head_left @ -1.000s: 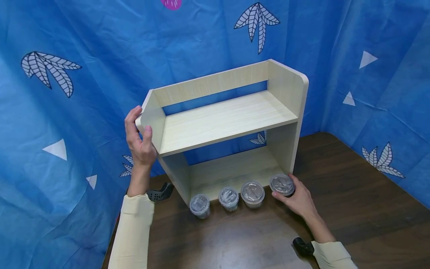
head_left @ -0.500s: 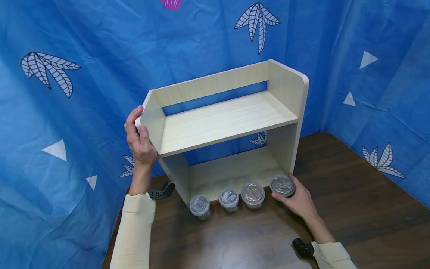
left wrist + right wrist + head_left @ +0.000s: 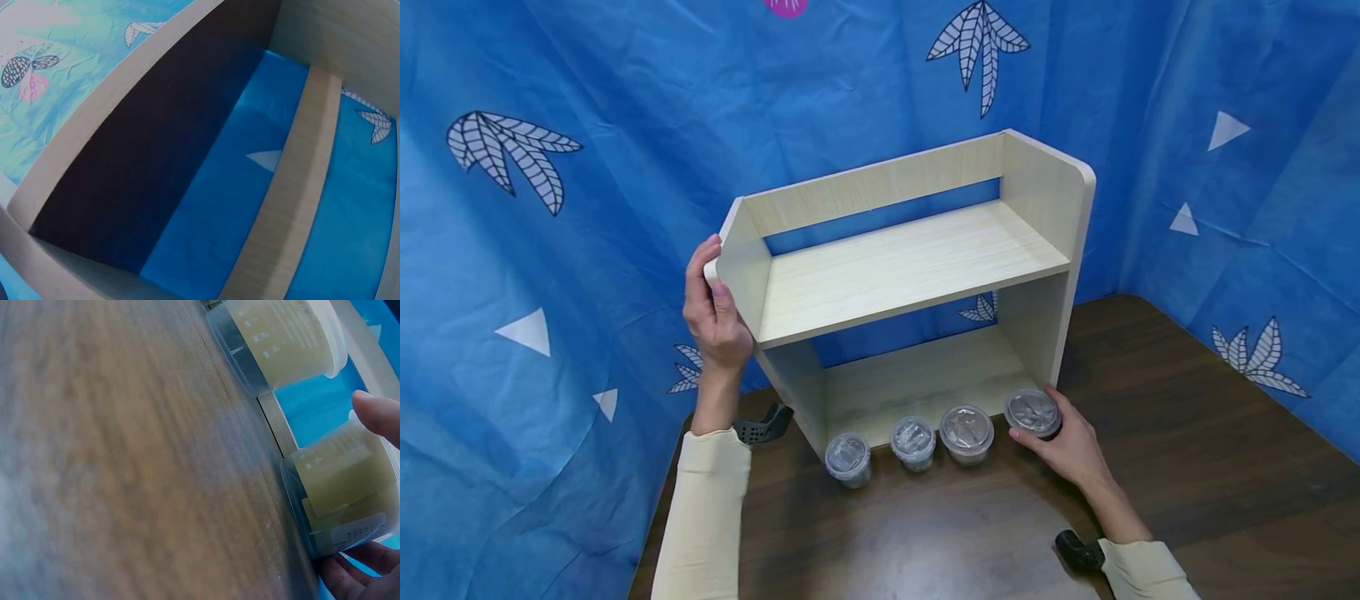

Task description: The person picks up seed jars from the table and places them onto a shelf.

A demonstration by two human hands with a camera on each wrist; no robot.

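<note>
A pale wood two-tier shelf (image 3: 910, 267) stands on the dark table in the head view. My left hand (image 3: 718, 325) grips the upper front corner of its left side panel, fingers outside and thumb toward the front. My right hand (image 3: 1071, 446) holds a round lidded plastic tub (image 3: 1032, 412) at the shelf's front right corner, thumb on one side and fingers on the other. In the right wrist view that tub (image 3: 350, 481) stands on the table with pale contents. A similar tub (image 3: 966, 433) is just left of it, then two smaller lidded cups (image 3: 913, 442) along the shelf's front edge.
Brown table (image 3: 940, 533) extends in front of the shelf and to its right. A blue patterned curtain (image 3: 850, 100) hangs behind and at both sides. In the left wrist view, the shelf's boards and back rail (image 3: 294, 169) fill much of the picture.
</note>
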